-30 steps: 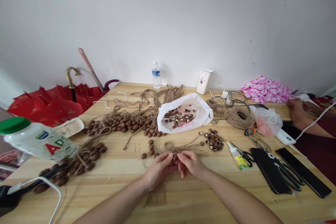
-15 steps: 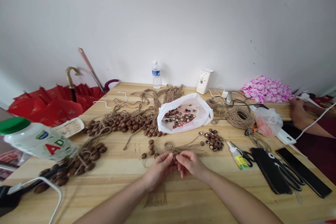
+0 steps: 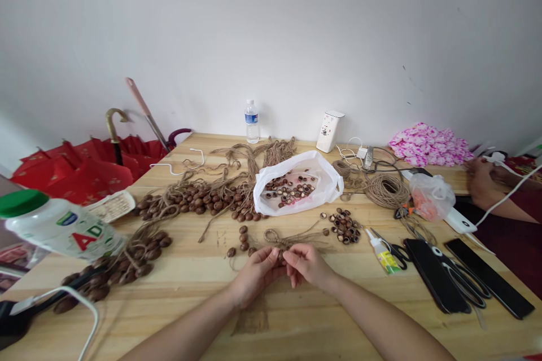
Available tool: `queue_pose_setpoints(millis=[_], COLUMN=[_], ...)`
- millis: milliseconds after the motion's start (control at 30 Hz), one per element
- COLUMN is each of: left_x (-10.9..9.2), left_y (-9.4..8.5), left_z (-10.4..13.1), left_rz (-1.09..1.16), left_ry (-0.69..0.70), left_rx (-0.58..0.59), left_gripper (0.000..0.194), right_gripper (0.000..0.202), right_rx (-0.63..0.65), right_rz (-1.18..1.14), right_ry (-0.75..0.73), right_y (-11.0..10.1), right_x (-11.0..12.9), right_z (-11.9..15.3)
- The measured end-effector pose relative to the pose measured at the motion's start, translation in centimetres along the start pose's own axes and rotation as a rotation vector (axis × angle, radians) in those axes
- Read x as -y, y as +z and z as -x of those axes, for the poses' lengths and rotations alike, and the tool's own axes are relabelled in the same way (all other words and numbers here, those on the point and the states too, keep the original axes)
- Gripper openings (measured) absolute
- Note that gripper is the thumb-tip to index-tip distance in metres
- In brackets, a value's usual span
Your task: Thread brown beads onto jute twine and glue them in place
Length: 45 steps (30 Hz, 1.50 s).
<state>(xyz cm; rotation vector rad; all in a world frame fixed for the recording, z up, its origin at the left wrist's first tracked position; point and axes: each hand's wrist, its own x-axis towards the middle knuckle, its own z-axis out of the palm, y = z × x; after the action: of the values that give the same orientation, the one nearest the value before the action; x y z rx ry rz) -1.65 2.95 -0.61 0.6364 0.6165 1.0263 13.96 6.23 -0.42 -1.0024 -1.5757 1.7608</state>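
Note:
At the front middle of the wooden table (image 3: 203,304), my left hand (image 3: 258,273) and my right hand (image 3: 307,265) meet, fingertips pinched on a small brown nutshell (image 3: 280,256). Just beyond them lies a looped twine cord (image 3: 271,235) whose strands run to the right. A few round brown nuts (image 3: 244,238) sit to the left of my fingers. Half shells with hollow insides form a small pile (image 3: 345,225) on the right. Behind it, a white plastic bag (image 3: 328,180) lies open with many more half shells in it.
Nuts tied on twine (image 3: 212,197) spread across the left. At right are a glue bottle (image 3: 384,254), scissors (image 3: 463,282), two black phones (image 3: 436,276) and a twine coil (image 3: 387,190). A white jar (image 3: 59,228) stands left. Another person's hand (image 3: 483,180) is at far right.
My hands keep almost the same pose on the nutshell. At far right the other person's hand has shifted slightly.

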Motion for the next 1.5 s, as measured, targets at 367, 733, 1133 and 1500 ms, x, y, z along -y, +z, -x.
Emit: queue_pose_setpoints(millis=[367,733,1133,1500], left_x=[0.3,1.1,2.8,2.5], left_y=[0.0,0.3,0.1,-0.1], left_z=[0.1,1.2,1.9,1.5], left_rz=[-0.085,-0.691,-1.018,-0.922], left_ry=[0.032,0.201,0.306,0.289], left_rx=[-0.060,-0.405,-0.205,-0.245], left_gripper=[0.024,0.020,0.015,0.025], right_gripper=[0.040,0.030,0.035,0.033], right_rx=[0.006,-0.025,-0.071,-0.088], right_rz=[0.002,-0.072,-0.254,-0.410], right_ry=[-0.015,0.018,0.010,0.005], right_y=[-0.3,-0.9,-1.9,-1.7], right_x=[-0.3,-0.4,-0.9,-1.2], right_z=[0.0,0.1,-0.3,-1.0])
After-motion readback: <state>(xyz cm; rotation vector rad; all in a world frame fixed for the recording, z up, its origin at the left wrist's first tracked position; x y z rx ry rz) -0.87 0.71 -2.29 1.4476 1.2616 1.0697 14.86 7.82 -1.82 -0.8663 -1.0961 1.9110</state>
